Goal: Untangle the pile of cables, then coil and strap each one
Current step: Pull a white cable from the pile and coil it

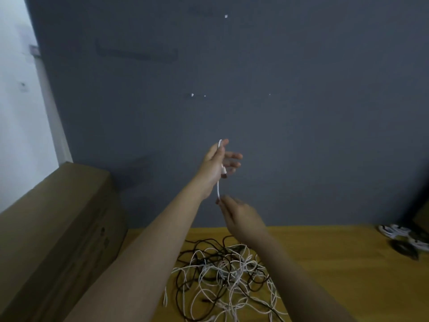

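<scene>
Against grey wall, left hand (214,165) pinches thin white cable (218,185) (light, limp) near its plug; right hand (241,218) pinches lower down.

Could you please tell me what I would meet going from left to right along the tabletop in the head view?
cardboard box → tangled pile of cables → bare stretch of wooden table → coiled cables already bundled at the far right edge.

A smooth yellowish wooden table (325,263), a matt brown cardboard box (58,228), a matt grey wall (278,112).
</scene>
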